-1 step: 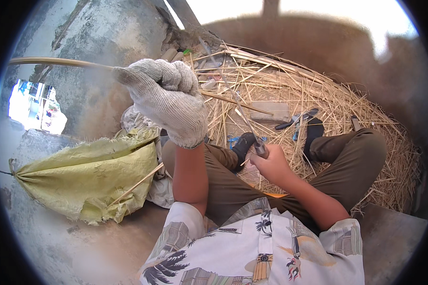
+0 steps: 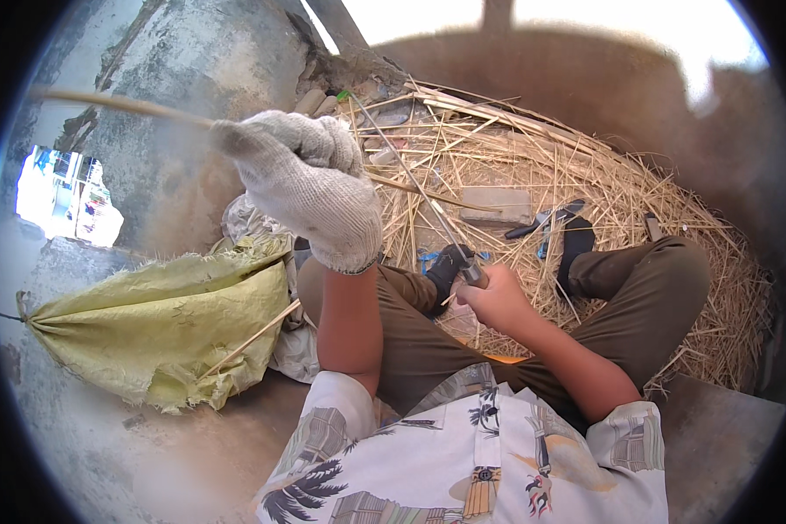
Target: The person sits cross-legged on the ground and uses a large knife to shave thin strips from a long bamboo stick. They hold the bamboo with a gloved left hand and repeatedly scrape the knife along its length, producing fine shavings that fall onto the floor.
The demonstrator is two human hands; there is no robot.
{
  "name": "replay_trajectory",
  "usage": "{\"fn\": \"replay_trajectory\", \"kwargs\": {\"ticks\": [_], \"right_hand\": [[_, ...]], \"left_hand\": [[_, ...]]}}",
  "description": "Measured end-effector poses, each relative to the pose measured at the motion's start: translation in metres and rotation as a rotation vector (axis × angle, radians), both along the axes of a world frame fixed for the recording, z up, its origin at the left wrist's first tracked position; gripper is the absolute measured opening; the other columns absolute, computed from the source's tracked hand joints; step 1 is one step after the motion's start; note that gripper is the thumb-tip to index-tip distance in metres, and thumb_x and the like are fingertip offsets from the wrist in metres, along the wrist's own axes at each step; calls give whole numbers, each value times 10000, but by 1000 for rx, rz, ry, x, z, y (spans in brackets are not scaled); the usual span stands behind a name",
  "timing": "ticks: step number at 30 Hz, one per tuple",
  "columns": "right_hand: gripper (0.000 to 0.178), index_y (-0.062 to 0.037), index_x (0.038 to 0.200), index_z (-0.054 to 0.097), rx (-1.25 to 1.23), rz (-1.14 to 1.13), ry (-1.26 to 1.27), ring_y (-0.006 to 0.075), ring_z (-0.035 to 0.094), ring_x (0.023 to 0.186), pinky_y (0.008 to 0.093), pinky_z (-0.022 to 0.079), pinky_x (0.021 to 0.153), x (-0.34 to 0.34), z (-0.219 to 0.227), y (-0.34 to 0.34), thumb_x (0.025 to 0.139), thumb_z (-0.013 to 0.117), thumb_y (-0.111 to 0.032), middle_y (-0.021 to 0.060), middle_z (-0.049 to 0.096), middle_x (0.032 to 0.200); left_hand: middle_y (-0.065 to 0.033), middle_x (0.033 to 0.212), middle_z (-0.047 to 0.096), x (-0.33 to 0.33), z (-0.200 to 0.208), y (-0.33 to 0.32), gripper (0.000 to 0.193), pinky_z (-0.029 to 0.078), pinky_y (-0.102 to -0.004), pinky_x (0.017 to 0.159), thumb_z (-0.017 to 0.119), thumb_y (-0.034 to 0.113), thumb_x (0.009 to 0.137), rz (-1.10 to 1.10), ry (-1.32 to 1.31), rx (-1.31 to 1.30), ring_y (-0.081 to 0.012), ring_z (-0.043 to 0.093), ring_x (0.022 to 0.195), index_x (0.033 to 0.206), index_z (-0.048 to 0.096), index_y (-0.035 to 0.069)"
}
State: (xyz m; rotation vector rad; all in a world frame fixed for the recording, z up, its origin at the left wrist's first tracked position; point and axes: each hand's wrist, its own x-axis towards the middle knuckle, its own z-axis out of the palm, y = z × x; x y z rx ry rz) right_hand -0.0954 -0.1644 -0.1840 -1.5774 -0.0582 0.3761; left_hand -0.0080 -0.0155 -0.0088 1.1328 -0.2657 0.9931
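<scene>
– Largest first. What's around you?
– Heap of loose straw-coloured splinters (image 2: 716,301), ahead of me and round past my right knee. Yellow-green sack (image 2: 166,323) on my left, frayed along its lower edge.
– And the long pieces?
– One pale strip (image 2: 131,105), held up before me: one end runs out to the upper left, blurred; the other tapers off over the heap. Then a thin-bladed tool (image 2: 406,175); its blade crosses the strip in my view. Touching or apart, cannot tell.
– Hands?
– Left hand (image 2: 310,183), gloved, closed tight round the strip. Right hand (image 2: 499,299), bare, lower, wrapped round the tool's handle.
– Smaller finds?
– Black shoe (image 2: 448,269) near the handle. Flat grey-brown block (image 2: 496,201) among the splinters. Dark-handled hand tool (image 2: 524,230) just beside it. Last, a green scrap (image 2: 343,95) by the wall.
</scene>
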Motion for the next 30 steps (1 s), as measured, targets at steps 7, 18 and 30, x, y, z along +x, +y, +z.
{"fn": "replay_trajectory", "kwargs": {"ticks": [7,18,30], "right_hand": [[157,-22,693,563,259,130,471,138,460,393,326,374,403,1,30,-13,808,639,-98,36,512,533],[149,-16,734,598,37,-30,-22,113,490,449,312,389,443,-11,39,-12,839,638,-114,21,518,551],[171,8,712,592,252,156,498,117,456,402,301,342,380,13,14,-15,817,641,-119,27,502,540]], "left_hand": [[56,524,252,3,-1,23,594,169,-275,359,392,634,1005,-437,-89,-63,-92,174,424,639,326,171],[47,539,215,0,-3,14,598,160,-277,372,386,660,993,-420,-6,-60,-97,165,438,666,317,165],[48,530,218,0,-2,18,595,173,-286,364,393,642,1002,-378,-2,-64,-95,186,420,660,300,164]]}}
